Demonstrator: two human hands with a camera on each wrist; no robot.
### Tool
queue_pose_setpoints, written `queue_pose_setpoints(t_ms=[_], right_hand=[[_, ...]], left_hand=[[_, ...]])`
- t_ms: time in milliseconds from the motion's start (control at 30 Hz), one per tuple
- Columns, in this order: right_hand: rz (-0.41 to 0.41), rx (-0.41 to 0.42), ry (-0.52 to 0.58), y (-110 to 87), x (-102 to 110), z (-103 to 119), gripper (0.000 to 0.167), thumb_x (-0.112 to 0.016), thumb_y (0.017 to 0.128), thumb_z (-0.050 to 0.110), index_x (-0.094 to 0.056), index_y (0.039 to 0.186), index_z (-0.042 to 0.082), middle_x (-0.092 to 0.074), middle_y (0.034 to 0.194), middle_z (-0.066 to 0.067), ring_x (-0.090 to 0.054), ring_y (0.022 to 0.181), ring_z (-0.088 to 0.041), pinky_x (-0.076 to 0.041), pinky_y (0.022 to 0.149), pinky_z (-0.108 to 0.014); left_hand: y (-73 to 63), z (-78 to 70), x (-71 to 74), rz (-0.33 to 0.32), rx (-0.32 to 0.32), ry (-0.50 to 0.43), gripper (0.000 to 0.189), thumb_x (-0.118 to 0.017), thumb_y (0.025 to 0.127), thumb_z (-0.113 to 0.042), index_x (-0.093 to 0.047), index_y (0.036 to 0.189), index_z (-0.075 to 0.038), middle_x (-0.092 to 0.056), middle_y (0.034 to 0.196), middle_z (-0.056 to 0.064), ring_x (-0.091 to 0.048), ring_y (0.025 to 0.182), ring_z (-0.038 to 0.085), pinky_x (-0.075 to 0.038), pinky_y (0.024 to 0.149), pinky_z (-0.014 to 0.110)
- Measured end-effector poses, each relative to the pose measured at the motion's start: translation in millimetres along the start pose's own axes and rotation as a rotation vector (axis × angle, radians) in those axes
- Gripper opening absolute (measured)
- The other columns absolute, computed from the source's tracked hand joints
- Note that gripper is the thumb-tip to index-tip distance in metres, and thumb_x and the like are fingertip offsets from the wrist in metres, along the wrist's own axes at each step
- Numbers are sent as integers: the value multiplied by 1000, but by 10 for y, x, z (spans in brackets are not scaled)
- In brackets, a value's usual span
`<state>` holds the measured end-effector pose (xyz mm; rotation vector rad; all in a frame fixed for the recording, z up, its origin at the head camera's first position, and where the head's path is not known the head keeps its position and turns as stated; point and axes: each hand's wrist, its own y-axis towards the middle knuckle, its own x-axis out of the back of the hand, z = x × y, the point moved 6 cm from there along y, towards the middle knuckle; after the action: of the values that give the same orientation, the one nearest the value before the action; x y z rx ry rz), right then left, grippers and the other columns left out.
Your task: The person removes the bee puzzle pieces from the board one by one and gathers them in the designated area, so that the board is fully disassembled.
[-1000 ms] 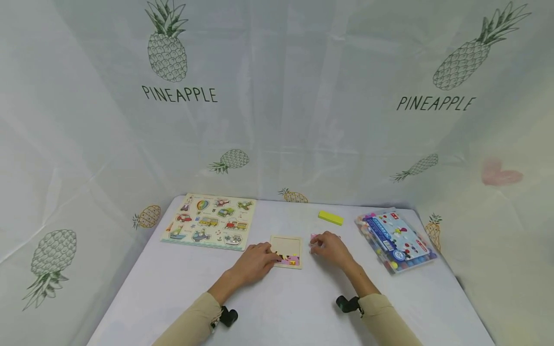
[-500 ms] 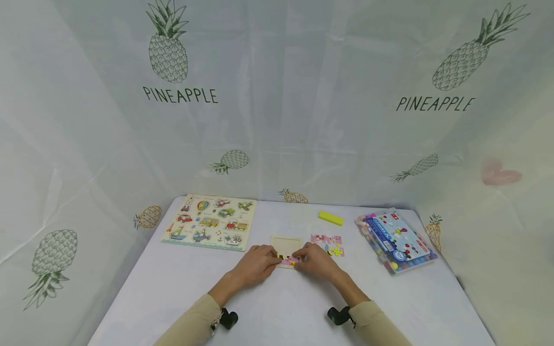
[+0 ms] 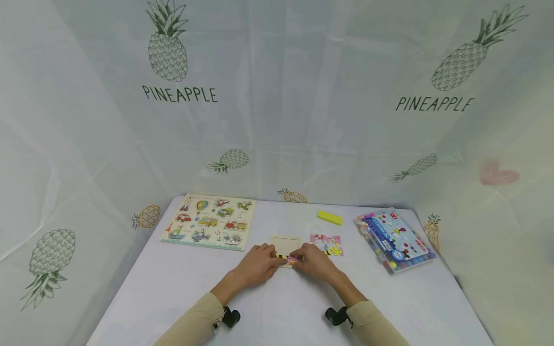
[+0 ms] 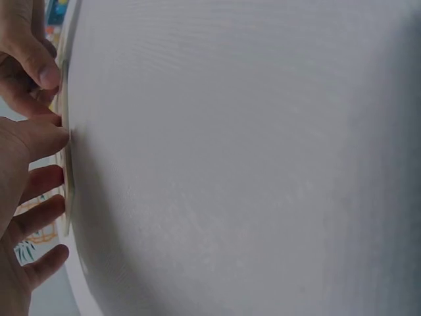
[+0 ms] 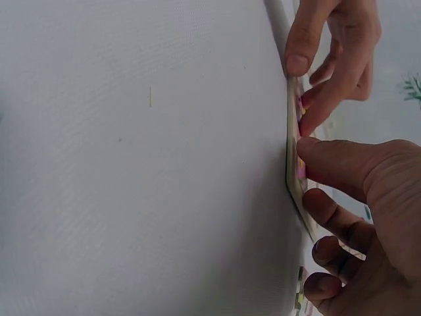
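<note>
A small wooden puzzle frame (image 3: 286,244) lies between my hands on the white table, with pink-and-yellow pieces along its near side and bare board beyond. My left hand (image 3: 257,265) holds its near left part, thumb at the near edge and index finger reaching over the pieces. Over the near right part, my right hand (image 3: 317,262) pinches a pink puzzle piece (image 5: 301,170) down in the frame between thumb and fingers; the fingers partly hide it. In the right wrist view the two hands' fingertips nearly meet. Several more puzzle pieces (image 3: 325,239) lie just right of the frame.
A wooden vehicle puzzle board (image 3: 216,234) lies at the back left. A yellow block (image 3: 330,217) sits at the back, and a clear case of colourful beads (image 3: 396,242) stands at the right. Pineapple-print curtains (image 3: 277,120) hang behind the table.
My right hand has moved left from the loose pieces to the frame, uncovering them, and works there beside the left. The left index finger has shifted slightly right over the pieces.
</note>
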<state>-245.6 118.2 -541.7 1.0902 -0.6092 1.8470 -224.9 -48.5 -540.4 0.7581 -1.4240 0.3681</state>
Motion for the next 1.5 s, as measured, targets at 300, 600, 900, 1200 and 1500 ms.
queue_pose_setpoints(t_ms=[300, 600, 900, 1200, 1500], right_hand=[[0, -21, -8, 1, 15, 5, 29, -77, 88, 21, -76, 116, 13, -62, 94, 2, -53, 83, -12, -44, 71, -28], [-21, -39, -35, -5, 50, -1, 29, -78, 87, 19, -74, 114, 9, -61, 91, 1, -52, 81, -11, -46, 72, -32], [-53, -81, 74, 32, 73, -55, 15, -75, 89, 13, -71, 103, 13, -58, 87, 5, -51, 77, -11, -44, 68, -29], [-49, -95, 258, 19, 92, -94, 7, -72, 92, 16, -66, 94, 19, -62, 83, 8, -55, 74, -9, -45, 64, -26], [-75, -113, 300, -16, 180, -213, 8, -70, 93, 14, -72, 101, 14, -66, 87, 7, -59, 79, -10, -49, 69, -27]], left_hand=[[4, -9, 12, -21, -8, 8, 31, -66, 96, -24, -73, 124, -37, -54, 90, -6, -46, 82, 12, -42, 71, 32], [2, 7, -16, 19, 29, -16, 31, -62, 99, -26, -71, 125, -39, -55, 93, -7, -47, 85, 12, -43, 77, 35], [18, -2, -15, 28, 28, -24, 31, -63, 98, -24, -72, 125, -37, -52, 89, -7, -45, 82, 12, -40, 73, 32], [8, 6, -20, 45, 51, -54, 30, -63, 99, -24, -72, 125, -36, -55, 94, -7, -45, 85, 12, -44, 79, 35], [33, 7, -32, 55, 56, -33, 32, -67, 95, -26, -72, 125, -34, -48, 87, -8, -41, 81, 11, -44, 77, 34]])
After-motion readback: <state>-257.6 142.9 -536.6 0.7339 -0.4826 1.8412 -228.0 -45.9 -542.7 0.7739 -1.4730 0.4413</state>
